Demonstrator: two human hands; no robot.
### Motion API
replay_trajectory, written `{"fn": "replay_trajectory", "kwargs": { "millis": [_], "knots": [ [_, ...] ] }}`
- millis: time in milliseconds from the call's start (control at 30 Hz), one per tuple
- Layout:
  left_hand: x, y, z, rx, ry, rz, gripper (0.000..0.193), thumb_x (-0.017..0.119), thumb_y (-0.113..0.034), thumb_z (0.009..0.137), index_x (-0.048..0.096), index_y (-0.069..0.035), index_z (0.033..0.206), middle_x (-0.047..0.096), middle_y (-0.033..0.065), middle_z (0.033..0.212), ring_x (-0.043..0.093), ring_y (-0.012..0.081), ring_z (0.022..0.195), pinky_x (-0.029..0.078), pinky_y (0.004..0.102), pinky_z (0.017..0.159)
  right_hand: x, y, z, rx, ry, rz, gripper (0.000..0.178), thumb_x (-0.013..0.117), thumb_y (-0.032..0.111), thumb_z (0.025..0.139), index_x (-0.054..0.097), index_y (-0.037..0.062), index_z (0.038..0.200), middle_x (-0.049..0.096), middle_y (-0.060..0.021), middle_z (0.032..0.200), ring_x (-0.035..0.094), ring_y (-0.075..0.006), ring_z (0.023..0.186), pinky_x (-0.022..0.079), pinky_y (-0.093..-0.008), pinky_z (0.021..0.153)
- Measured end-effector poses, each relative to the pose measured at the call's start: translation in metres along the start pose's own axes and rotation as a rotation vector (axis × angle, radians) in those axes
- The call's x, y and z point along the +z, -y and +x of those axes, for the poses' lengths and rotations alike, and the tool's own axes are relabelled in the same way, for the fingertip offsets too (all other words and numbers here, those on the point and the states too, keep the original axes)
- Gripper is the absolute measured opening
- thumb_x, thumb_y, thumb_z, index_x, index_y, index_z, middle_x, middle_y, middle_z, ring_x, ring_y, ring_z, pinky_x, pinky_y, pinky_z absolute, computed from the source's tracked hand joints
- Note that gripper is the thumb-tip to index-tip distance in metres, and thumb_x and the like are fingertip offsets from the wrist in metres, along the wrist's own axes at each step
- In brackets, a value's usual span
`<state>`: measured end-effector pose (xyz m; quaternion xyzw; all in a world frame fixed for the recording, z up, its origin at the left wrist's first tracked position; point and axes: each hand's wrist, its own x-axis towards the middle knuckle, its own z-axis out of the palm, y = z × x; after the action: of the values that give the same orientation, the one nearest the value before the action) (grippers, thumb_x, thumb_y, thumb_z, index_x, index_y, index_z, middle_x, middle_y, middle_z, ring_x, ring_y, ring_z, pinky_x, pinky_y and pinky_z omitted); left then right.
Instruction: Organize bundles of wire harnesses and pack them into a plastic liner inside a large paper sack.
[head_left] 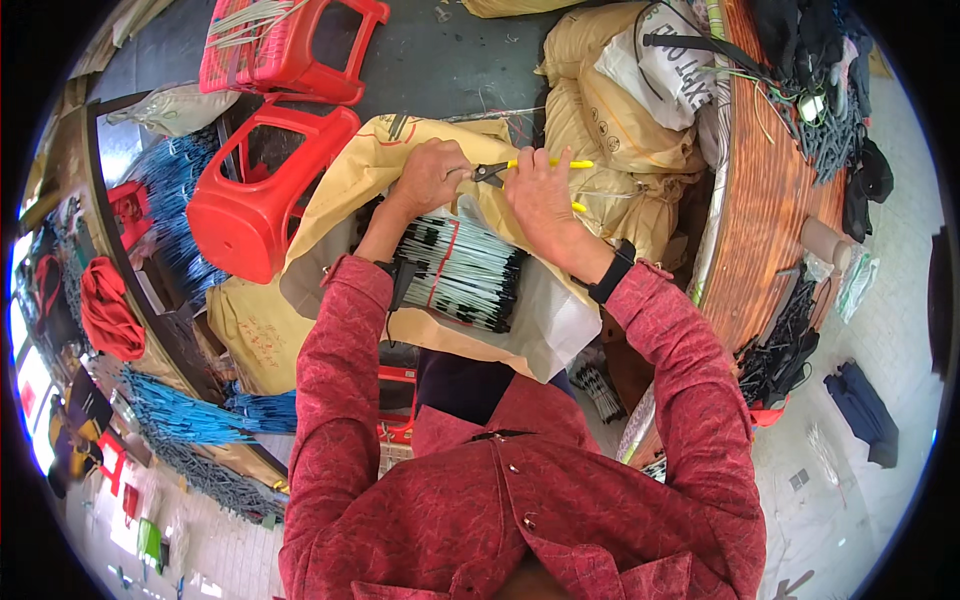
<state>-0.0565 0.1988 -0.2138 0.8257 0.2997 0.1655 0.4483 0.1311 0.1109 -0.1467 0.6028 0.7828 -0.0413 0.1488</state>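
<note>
My right hand (545,205) is closed around yellow-handled pliers (488,173), whose dark jaws point left. The jaws reach up to my left hand (433,178), closed at the far side of an open tan paper sack (350,190); what its fingers pinch is too small to make out. Below and between my hands, the sack holds a bundle of thin pale rods (470,270) with black ends, bound by a red band. The sack's white lining (555,320) shows along the near right.
Two red plastic stools (235,225) stand at the left, beside bundles of blue strands (185,190). Filled tan sacks (620,120) lean at the far right. A brown wooden surface (755,190) runs down the right, with dark cords (825,130) heaped on it.
</note>
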Motion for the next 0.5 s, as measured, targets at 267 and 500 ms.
{"fn": "replay_trajectory", "kwargs": {
  "millis": [267,500],
  "knots": [
    [-0.002,-0.006,-0.004,0.077,0.013,0.101,0.006,0.063,-0.012,0.078,0.064,-0.006,0.077,0.056,0.0102,0.075,0.054,0.0313,0.077,0.043,0.0407,0.070,0.007,-0.018,0.007,-0.184,0.036,0.070,0.011,0.059,0.012,0.079,0.068,0.0094,0.084,0.056,-0.0068,0.089,0.051,-0.0244,0.091,0.041,-0.0414,0.074],
    [0.000,-0.016,-0.006,0.091,-0.004,0.249,0.008,0.063,-0.014,0.079,0.064,-0.007,0.078,0.054,0.0096,0.077,0.053,0.0298,0.079,0.043,0.0398,0.074,-0.009,-0.017,0.016,-0.233,0.106,-0.088,0.010,0.058,0.012,0.077,0.066,0.0073,0.081,0.055,-0.0069,0.083,0.051,-0.0239,0.086,0.041,-0.0375,0.070]
  ]
}}
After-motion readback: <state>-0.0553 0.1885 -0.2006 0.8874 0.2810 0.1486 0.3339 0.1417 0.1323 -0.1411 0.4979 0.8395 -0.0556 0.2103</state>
